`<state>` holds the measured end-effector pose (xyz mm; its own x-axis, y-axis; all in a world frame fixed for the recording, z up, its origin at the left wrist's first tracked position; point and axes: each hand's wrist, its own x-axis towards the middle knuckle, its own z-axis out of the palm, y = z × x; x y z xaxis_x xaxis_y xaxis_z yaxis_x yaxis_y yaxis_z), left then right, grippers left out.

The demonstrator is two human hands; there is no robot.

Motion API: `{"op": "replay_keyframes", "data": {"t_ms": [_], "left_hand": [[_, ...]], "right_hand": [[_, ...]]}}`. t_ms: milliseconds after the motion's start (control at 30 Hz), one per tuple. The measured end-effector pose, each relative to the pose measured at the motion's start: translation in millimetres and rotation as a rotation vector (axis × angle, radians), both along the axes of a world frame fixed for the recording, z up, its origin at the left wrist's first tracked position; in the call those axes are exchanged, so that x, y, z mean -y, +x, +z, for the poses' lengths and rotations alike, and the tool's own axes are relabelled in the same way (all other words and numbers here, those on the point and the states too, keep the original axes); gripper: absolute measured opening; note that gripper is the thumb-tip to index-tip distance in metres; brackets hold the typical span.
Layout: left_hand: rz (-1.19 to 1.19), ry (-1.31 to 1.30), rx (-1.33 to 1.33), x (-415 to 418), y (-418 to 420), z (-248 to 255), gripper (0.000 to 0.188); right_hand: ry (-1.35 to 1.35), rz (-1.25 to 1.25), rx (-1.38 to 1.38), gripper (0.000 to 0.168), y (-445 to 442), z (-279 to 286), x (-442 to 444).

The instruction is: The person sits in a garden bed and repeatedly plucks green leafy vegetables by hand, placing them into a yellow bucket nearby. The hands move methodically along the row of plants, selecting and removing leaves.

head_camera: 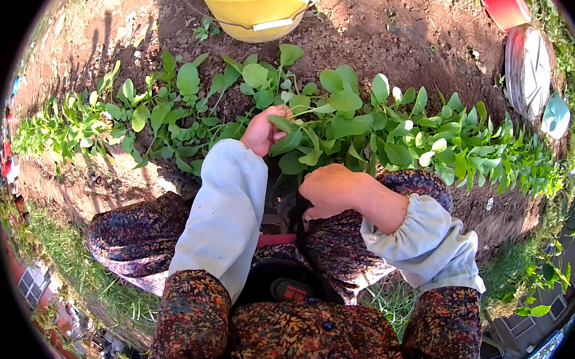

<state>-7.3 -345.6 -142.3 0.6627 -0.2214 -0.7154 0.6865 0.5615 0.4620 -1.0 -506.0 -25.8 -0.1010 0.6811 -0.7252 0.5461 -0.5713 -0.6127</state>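
Observation:
My left hand is among the leafy green seedlings, with its thumb and fingers closed on the stem and leaf of one plant. Just below and to the right, my right hand is curled, knuckles up, in front of the row. A dark strap-like thing runs down beside its fingers; whether they grip it I cannot tell, as the palm is turned away. The plants form a dense band from left to right in brown soil. Pale sleeve covers reach over both forearms.
Beyond the row stands a yellow bucket with a wire handle. At the far right are a red container, a round, shiny plastic-wrapped object and a pale blue-green item. Grass borders the soil near my patterned trousers.

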Motion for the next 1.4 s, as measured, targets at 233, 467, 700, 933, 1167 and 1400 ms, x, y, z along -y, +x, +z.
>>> {"op": "replay_keyframes", "data": {"t_ms": [233, 467, 700, 933, 1167, 1400], "left_hand": [[0.56, -0.291, 0.236, -127, -55, -17, 0.015], [0.31, -0.253, 0.432, -155, -45, 27, 0.015], [-0.115, 0.046, 0.098, -59, -43, 12, 0.01], [-0.156, 0.408, 0.045, 0, -23, -46, 0.021], [-0.807, 0.786, 0.439, 15, 2, -58, 0.035], [-1.12, 0.7, 0.599, -5, 13, -49, 0.031]], "right_hand": [[0.036, -0.095, 0.082, 0.036, 7, -12, 3], [0.033, -0.276, 0.459, 0.04, 43, -39, 25], [-0.316, -0.431, 0.511, 0.041, 82, -46, 68], [-0.235, -0.34, 0.238, 0.038, 78, -33, 44], [-0.232, -0.381, 0.466, 0.039, 69, -37, 36], [-0.471, -0.434, 0.47, 0.032, 87, -34, 52]]}}
